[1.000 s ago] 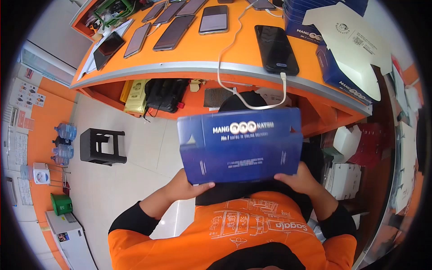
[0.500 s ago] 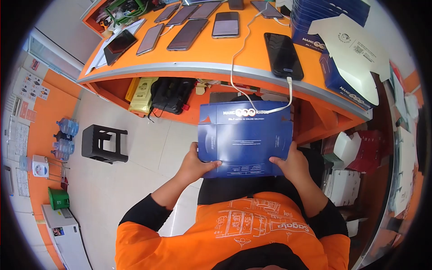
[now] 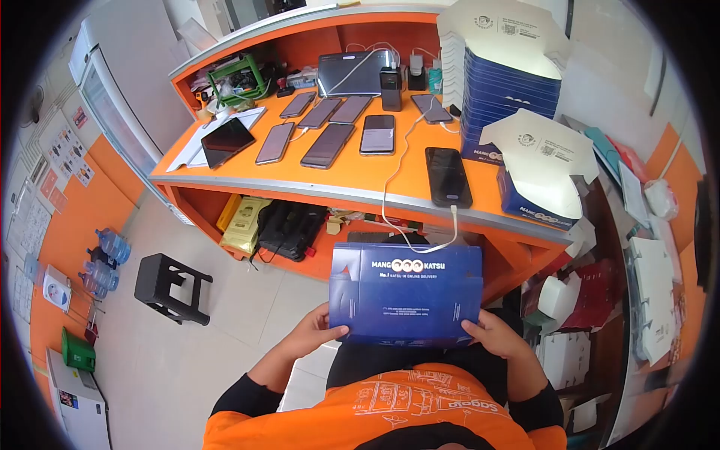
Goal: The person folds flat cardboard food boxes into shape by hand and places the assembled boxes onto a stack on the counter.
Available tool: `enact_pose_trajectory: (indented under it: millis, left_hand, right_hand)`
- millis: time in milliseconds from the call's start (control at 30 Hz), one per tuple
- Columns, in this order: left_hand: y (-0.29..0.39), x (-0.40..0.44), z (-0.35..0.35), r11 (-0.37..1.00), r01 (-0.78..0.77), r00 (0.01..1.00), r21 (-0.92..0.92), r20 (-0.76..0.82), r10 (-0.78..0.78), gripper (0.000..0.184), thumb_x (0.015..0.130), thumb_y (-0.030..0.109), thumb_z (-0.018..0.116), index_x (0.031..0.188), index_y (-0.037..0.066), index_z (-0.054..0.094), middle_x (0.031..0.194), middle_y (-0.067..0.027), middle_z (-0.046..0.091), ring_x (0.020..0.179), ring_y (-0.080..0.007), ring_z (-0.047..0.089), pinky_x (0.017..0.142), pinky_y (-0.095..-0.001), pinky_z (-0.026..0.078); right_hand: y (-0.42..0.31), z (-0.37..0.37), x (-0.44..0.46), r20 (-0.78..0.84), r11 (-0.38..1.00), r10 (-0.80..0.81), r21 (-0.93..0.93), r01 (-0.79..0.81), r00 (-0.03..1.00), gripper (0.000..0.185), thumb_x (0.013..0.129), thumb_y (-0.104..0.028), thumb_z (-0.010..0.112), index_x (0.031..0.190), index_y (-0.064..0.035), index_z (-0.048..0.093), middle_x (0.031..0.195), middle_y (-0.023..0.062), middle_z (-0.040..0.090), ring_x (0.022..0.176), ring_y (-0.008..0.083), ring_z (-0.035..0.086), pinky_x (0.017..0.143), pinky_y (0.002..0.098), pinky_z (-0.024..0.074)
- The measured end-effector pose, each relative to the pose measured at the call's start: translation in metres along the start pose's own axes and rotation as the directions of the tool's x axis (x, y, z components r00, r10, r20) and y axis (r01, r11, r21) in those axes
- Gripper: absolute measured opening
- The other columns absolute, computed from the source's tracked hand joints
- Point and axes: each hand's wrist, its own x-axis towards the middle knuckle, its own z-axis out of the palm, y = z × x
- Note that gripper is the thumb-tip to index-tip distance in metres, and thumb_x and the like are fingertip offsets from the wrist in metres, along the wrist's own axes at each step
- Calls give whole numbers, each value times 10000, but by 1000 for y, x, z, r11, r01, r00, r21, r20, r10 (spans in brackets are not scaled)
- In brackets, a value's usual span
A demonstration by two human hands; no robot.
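Above my lap I hold a blue food box (image 3: 405, 296), largely flat, printed "MANG KATSU" in white. My left hand (image 3: 315, 331) grips its lower left corner, thumb on the printed face. At the lower right corner, my right hand (image 3: 496, 334) pinches it the same way. The fingers behind the box are hidden. Beyond its top edge, a white cable (image 3: 454, 225) hangs in a loop from a black phone (image 3: 448, 176) on the orange desk (image 3: 300, 180). Right of that phone sits an open, folded box (image 3: 544, 191) with its pale lid raised.
A tall stack of blue boxes (image 3: 510, 97) rises at the desk's back right. Several phones (image 3: 328, 145), a tablet (image 3: 233, 141) and a power bank (image 3: 391, 88) lie or stand on the desk. A black stool (image 3: 174, 289) is on the floor at left; red boxes (image 3: 592, 296) fill shelves at right.
My view has tilted up, showing more of the desk's back. The box has tipped, so its lower printed panel is mostly out of sight; both hands still hold it.
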Motion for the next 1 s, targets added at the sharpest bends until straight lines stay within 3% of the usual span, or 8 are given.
enact_pose_trajectory:
  millis: [133,300,400,533,633,733,867,1000]
  left_hand:
    - [-11,-18,3,999,-38,998,-28,44,39,360,943,45,710,1290,36,614,1145,-14,693,1051,-114,637,913,-296,519]
    - [0,-30,13,871,-242,970,428,89,226,175,881,31,760,1047,51,712,1006,-30,742,1035,-182,681,968,-379,518]
    - [2,-6,16,588,-608,779,534,261,570,215,797,37,795,989,45,698,992,-85,734,1060,-303,677,984,-434,512]
    - [-5,58,18,390,-698,541,600,86,837,200,779,64,745,975,59,707,1142,-126,693,1172,-322,617,1007,-416,483]
    - [2,111,43,429,-587,403,687,-211,890,468,772,128,779,1213,46,644,1308,-160,611,1214,-331,582,1039,-412,468]
    - [-21,126,43,843,-537,762,26,-415,497,650,926,401,669,1434,40,487,1422,-158,532,1286,-344,537,1076,-431,454]
    - [-37,87,26,707,-130,991,-695,-108,77,742,980,551,564,1504,48,413,1481,-155,484,1338,-347,501,1088,-454,452]
    - [-10,-2,23,820,-54,993,-569,-120,-18,857,980,639,482,1562,41,287,1527,-152,438,1386,-339,463,1075,-499,463]
  right_hand:
    - [10,-7,-25,48,971,-239,-11,240,970,321,986,-105,664,1277,18,608,1132,90,685,1021,143,623,894,329,536]
    - [1,-19,-62,125,895,-347,-252,368,929,233,881,-16,737,1112,14,728,1033,113,747,981,192,702,919,337,548]
    - [-36,-7,-85,263,786,-546,-169,595,795,334,760,14,806,1091,-22,771,1116,137,752,1089,291,720,979,356,544]
    - [-77,23,-109,311,618,-626,-361,698,715,390,777,-68,802,1160,-135,767,1280,104,696,1199,280,666,1014,394,525]
    - [-94,54,-94,476,191,-618,-681,707,625,554,818,-147,773,1354,-209,650,1443,96,587,1331,270,566,1080,444,461]
    - [-58,72,-45,551,91,-463,-749,656,694,702,857,-217,743,1502,-300,478,1561,93,457,1415,272,474,1119,485,402]
    - [-18,84,-7,565,31,-435,-769,639,701,741,855,-349,751,1526,-339,436,1564,96,452,1417,307,461,1086,468,403]
    - [-33,93,0,553,40,-424,-779,625,717,747,867,-440,711,1539,-289,424,1547,127,462,1398,341,469,1068,469,405]
